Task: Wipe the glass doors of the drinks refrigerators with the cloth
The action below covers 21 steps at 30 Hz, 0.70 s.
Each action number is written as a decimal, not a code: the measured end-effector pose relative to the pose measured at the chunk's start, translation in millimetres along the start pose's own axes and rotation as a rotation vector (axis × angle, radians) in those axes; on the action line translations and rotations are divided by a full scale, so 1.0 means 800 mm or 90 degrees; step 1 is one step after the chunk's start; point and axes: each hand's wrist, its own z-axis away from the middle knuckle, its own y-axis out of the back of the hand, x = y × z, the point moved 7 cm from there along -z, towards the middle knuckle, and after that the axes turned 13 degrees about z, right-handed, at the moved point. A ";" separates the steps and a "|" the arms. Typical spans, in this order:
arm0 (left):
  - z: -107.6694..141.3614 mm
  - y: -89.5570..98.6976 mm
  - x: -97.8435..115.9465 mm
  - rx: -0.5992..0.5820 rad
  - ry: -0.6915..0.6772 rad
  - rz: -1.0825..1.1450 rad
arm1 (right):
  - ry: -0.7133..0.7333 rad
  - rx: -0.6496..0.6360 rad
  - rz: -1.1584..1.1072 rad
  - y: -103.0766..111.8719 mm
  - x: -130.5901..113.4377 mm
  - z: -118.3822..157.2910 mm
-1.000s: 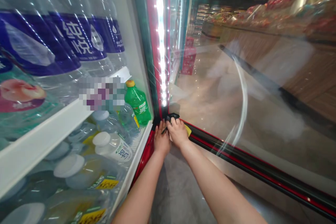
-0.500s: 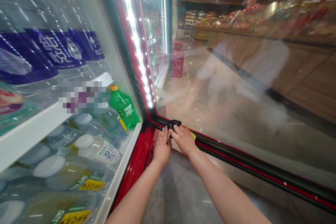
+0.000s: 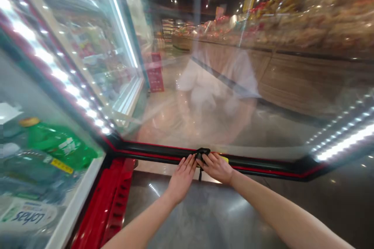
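Observation:
A glass cooler door (image 3: 216,105) stands swung out, with a black and red bottom frame (image 3: 157,153). At the middle of that frame my right hand (image 3: 218,168) has its fingers bent over a crumpled black cloth-like piece (image 3: 202,151), pressing it to the edge. Its exact kind I cannot tell. A dark strip of it hangs below the frame, and a small yellow bit (image 3: 224,159) shows behind the right hand. My left hand (image 3: 183,177) lies alongside, fingers stretched out, their tips touching the black piece and the frame.
At the left, the cooler shelf holds a green bottle (image 3: 64,144) and several clear bottles, above a red base panel (image 3: 102,202). Light strips (image 3: 64,78) run along the cooler's edge. Beyond the glass stand a red box (image 3: 155,72) and a wooden display counter (image 3: 309,74) piled with goods.
Both hands and the black piece have moved along the bottom frame, away from the hinge corner. The view has turned right, so the cooler shelves sit further left and the door's far corner shows.

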 end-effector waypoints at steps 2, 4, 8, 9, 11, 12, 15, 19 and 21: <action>-0.027 -0.003 0.027 -0.022 -0.050 0.014 | -0.018 -0.016 0.013 0.002 0.024 0.039; -0.055 -0.008 0.056 -0.043 -0.090 0.030 | -0.042 -0.031 0.020 0.005 0.048 0.079; -0.115 -0.023 0.119 -0.066 -0.155 0.066 | -0.106 -0.055 0.054 0.013 0.092 0.156; -0.130 -0.027 0.135 -0.067 -0.164 0.074 | -0.125 -0.064 0.067 0.015 0.101 0.175; -0.158 -0.034 0.167 -0.065 -0.173 0.087 | -0.169 -0.083 0.086 0.017 0.120 0.211; -0.171 -0.038 0.183 -0.065 -0.178 0.093 | -0.195 -0.091 0.091 0.017 0.129 0.228; -0.204 -0.045 0.226 -0.064 -0.198 0.107 | -0.273 -0.103 0.114 0.020 0.151 0.272; -0.239 -0.050 0.273 -0.055 -0.216 0.114 | -0.366 -0.158 0.144 0.021 0.171 0.317; -0.250 -0.054 0.291 -0.051 -0.218 0.113 | -0.413 -0.197 0.154 0.021 0.179 0.332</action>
